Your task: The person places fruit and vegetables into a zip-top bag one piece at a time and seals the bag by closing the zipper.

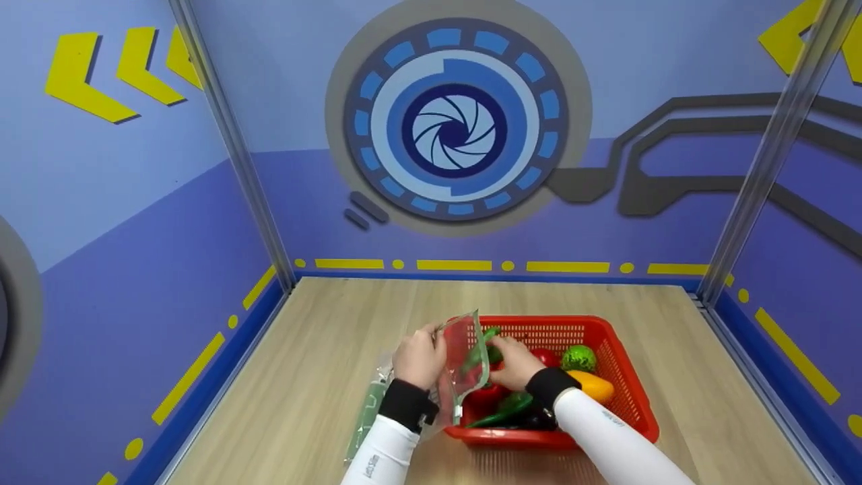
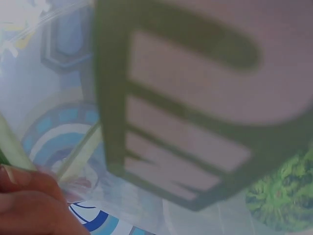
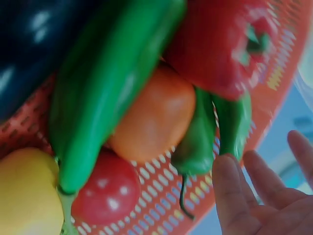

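Observation:
A clear zip bag (image 1: 459,360) with a green-edged mouth hangs at the basket's left side, its top edge held by my left hand (image 1: 419,357). In the left wrist view, the fingers (image 2: 29,200) are at the bag's edge, and blurred green print covers much of the plastic. My right hand (image 1: 515,364) reaches over the left part of the red basket (image 1: 626,391), beside the bag's mouth. Its fingers are spread in the right wrist view, one fingertip right at a green pepper (image 3: 234,122). Another green pepper (image 3: 195,139) lies alongside, under a red bell pepper (image 3: 220,44).
The basket also holds a long green pepper (image 3: 112,93), an orange tomato-like piece (image 3: 154,117), a red tomato (image 3: 107,188), a yellow mango-like fruit (image 1: 592,386), a green striped ball (image 1: 578,358) and a dark eggplant (image 3: 34,44). A flat green-printed bag (image 1: 367,417) lies left.

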Demonstrator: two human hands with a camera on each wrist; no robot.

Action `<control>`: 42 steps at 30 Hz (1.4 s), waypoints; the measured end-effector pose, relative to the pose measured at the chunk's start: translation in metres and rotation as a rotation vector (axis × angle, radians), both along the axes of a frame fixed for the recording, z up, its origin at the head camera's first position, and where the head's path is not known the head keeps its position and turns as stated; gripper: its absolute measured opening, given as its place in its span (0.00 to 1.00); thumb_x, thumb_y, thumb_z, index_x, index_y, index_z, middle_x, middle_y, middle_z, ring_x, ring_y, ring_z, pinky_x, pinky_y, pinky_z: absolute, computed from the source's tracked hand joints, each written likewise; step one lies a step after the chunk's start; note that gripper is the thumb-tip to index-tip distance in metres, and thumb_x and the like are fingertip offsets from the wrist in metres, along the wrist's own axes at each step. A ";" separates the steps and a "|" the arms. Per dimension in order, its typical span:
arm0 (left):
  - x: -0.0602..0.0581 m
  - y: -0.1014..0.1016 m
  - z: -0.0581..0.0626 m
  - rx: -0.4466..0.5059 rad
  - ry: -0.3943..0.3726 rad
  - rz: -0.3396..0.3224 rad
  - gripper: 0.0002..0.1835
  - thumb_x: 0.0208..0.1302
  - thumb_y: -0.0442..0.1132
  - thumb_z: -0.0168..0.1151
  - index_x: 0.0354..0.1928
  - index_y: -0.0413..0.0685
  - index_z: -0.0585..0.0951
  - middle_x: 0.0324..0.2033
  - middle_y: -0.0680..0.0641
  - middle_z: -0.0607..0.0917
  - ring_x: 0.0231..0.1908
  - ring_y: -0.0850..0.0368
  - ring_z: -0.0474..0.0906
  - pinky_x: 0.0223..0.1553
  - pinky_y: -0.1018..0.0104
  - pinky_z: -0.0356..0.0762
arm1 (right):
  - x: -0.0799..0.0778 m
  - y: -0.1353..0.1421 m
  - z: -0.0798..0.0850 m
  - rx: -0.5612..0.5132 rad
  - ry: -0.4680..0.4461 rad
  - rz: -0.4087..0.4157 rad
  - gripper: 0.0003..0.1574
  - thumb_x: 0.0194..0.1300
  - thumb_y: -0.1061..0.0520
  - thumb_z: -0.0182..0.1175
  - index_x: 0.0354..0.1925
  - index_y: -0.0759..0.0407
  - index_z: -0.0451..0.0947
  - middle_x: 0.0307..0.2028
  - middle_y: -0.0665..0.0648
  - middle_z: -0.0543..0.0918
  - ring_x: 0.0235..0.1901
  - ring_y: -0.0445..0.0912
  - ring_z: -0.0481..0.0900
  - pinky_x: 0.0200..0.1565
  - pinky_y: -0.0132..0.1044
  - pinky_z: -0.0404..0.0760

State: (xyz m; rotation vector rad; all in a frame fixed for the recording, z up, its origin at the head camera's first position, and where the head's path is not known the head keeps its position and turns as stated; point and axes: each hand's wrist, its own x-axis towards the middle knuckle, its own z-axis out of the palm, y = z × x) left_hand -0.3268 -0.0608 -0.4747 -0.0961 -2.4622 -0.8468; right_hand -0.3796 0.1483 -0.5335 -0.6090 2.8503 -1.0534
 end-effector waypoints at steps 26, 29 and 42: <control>0.000 -0.001 -0.002 0.026 -0.054 -0.024 0.11 0.69 0.37 0.62 0.48 0.43 0.89 0.35 0.41 0.92 0.28 0.47 0.87 0.28 0.53 0.81 | 0.001 -0.031 -0.041 0.190 0.019 0.185 0.41 0.49 0.48 0.82 0.60 0.49 0.78 0.53 0.59 0.81 0.56 0.57 0.75 0.63 0.62 0.73; 0.000 0.000 -0.002 0.036 -0.072 -0.023 0.11 0.69 0.37 0.63 0.48 0.43 0.89 0.37 0.40 0.92 0.30 0.46 0.88 0.29 0.52 0.82 | 0.001 -0.033 -0.046 0.185 0.011 0.224 0.39 0.50 0.48 0.81 0.58 0.52 0.76 0.51 0.58 0.83 0.52 0.53 0.78 0.60 0.54 0.79; -0.001 0.000 -0.001 0.012 -0.050 -0.025 0.11 0.69 0.37 0.63 0.49 0.43 0.89 0.34 0.42 0.92 0.26 0.50 0.86 0.27 0.56 0.79 | -0.006 -0.033 -0.049 0.129 0.043 0.197 0.29 0.50 0.52 0.76 0.50 0.52 0.78 0.43 0.54 0.83 0.43 0.46 0.77 0.48 0.43 0.82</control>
